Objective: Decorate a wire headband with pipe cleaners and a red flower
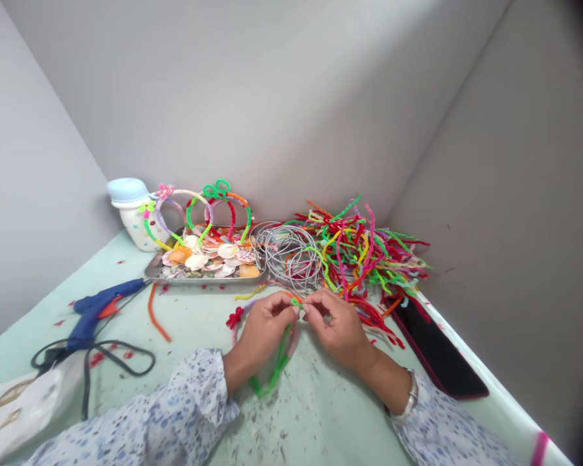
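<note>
My left hand (262, 327) and my right hand (335, 323) meet over the pale green table (184, 349), both pinched on a hoop wrapped in green and pink pipe cleaner (278, 362). The fingertips close on a small green and orange bit at the hoop's top. A red pipe-cleaner flower (234, 318) sits on the hoop just left of my left hand. The hoop's lower part lies on the table between my wrists.
A heap of coloured pipe cleaners (364, 255) and bare wire hoops (289, 255) lie behind my hands. A metal tray of shells (204, 262) holds finished hoops (199, 213), beside a white jar (136, 217). A blue glue gun (100, 310) lies left; a phone (437, 353) lies right.
</note>
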`<state>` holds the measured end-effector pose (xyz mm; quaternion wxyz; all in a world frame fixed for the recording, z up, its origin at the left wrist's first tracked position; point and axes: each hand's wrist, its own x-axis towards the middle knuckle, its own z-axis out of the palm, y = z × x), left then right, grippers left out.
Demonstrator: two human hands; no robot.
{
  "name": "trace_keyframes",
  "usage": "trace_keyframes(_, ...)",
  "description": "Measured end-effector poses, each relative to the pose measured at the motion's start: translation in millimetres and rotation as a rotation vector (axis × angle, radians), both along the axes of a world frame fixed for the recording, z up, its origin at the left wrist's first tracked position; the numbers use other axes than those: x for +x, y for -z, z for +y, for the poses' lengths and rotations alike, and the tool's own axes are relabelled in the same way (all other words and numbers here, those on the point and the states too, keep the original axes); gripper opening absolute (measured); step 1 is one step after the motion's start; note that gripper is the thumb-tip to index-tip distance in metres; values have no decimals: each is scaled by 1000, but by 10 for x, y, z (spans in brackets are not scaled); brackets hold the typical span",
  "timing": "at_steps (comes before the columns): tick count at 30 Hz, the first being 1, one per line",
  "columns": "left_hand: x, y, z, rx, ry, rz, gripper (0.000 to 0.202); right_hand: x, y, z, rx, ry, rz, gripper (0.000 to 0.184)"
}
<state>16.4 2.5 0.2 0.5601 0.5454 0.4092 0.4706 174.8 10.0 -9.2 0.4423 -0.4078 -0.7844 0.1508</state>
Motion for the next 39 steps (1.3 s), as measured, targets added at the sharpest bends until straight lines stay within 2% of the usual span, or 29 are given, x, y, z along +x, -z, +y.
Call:
trace_keyframes(5,-15,-30,-18,141,-59,172,12,-23,-1,4,3,19,-22,9)
trace_keyframes(14,-6,-37,-58,251,-105,325,15,-40,4,-19,-47,46,-25,9)
trace_keyframes(16,-5,-22,-40,207,-111,294,14,-36,3,-21,-51,25,-20,9)
trace_keyframes(19,-6,7,3,51,-77,135,15,-12,7,-12,-5,-26,12,13)
trace_keyframes(22,-12,32,47,-112,-12,-39,18,37,30,19,105,-84,-7,29)
trace_keyframes(25,-17,52,81,-205,57,-173,15,90,64,63,228,-119,-104,33)
trace_keyframes(28,-19,73,110,-224,81,-211,13,128,84,95,302,-131,-217,31)
trace_keyframes(35,-41,68,145,-179,121,-120,18,186,72,123,451,-134,-393,30)
trace_keyframes(39,-42,52,125,-191,174,-118,17,190,53,122,449,-125,-415,26)
